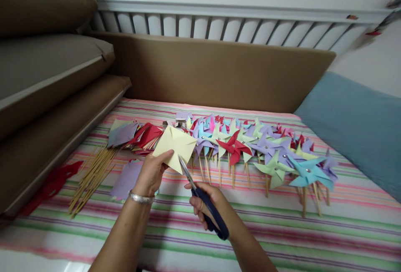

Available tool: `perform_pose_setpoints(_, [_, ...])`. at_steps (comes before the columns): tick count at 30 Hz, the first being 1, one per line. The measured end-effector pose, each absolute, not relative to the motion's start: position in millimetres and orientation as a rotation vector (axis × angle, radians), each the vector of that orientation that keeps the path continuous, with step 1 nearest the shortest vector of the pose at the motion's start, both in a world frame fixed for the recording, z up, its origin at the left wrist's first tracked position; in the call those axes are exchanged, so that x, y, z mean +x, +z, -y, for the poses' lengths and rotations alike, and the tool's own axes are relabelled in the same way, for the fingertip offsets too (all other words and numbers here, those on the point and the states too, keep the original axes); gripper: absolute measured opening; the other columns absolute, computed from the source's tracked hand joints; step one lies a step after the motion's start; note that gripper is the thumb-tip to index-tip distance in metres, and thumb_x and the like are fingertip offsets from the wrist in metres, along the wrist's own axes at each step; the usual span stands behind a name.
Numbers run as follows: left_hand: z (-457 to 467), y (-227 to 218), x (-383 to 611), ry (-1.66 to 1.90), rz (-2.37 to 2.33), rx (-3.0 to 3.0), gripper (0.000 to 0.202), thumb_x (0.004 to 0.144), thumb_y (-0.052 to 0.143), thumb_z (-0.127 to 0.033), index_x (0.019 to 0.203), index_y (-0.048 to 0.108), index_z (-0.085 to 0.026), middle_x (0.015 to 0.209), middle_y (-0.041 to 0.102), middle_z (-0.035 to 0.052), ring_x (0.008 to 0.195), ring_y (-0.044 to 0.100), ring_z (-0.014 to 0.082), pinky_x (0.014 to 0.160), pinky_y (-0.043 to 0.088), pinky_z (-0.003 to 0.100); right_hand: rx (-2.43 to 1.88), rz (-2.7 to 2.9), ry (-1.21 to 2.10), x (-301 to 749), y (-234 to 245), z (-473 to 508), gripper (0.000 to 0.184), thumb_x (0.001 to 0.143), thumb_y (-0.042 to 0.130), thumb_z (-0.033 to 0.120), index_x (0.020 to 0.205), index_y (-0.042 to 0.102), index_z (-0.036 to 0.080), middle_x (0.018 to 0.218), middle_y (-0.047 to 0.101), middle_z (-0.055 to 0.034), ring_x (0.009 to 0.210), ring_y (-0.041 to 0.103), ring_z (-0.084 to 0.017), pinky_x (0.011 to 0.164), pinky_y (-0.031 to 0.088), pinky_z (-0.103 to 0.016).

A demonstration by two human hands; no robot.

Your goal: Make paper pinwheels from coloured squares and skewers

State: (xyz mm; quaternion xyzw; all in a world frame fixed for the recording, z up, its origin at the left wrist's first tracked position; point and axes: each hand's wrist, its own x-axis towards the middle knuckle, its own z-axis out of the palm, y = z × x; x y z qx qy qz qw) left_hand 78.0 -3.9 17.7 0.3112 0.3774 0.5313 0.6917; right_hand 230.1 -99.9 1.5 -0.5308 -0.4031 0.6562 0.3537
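Note:
My left hand (152, 172) pinches a square of pale yellow paper (176, 143) by its left corner, and the paper shows slits running in from its corners. In my right hand (206, 205) is a pair of scissors with dark blue handles (213, 211). Their blades meet the near corner of the yellow paper and point toward its middle. A lilac paper sheet (125, 180) lies left of my left wrist. Just beyond the hands, a fanned pile of coloured paper squares (145, 137) rests on the cloth.
Many paper pinwheels on sticks, among them a red pinwheel (234, 146) and a blue pinwheel (308, 171), fill the right side. Wooden sticks (90, 182) lie at left near a red item (53, 184). Brown cushions (46, 109) and a brown board (213, 73) border the striped cloth (250, 230).

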Motion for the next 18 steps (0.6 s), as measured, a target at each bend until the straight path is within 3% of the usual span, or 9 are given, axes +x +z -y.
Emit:
perform_pose_setpoints(4, [4.7,19.3,78.6,1.174,-0.842,0.698,0.032,0.061,0.073,-0.02,0.091,0.068,-0.011,0.1,0.068,0.0122,0.084,0.064,0.0223,0.072,0.051,0.031,-1.375,1.053,1.684,230.2,1.7,99.9,0.061,0.059,0.067,0.055,0.104,0.053,0.016,0.048,0.05,0.0078,0.033,0.043,-0.006,0.029,0.037,-0.017])
perform_pose_setpoints(10, [5.4,19.0,80.2,1.191,-0.824,0.676,0.04,0.061,0.072,-0.018,0.101,0.066,-0.013,0.102,0.068,0.0111,0.085,0.064,0.0207,0.073,0.051,0.029,-1.395,1.036,1.688,230.4,3.3,99.2,0.065,0.057,0.068,0.055,0.106,0.053,0.015,0.045,0.047,0.009,0.032,0.042,-0.006,0.028,0.038,-0.017])
perform_pose_setpoints(18, [5.4,17.5,80.0,1.202,-0.834,0.656,0.04,0.06,0.073,-0.018,0.1,0.067,-0.013,0.101,0.068,0.011,0.085,0.064,0.021,0.073,0.05,0.029,-1.427,1.04,1.674,227.7,4.5,98.4,0.061,0.059,0.068,0.051,0.106,0.053,0.015,0.044,0.046,0.0093,0.032,0.042,-0.006,0.028,0.038,-0.017])
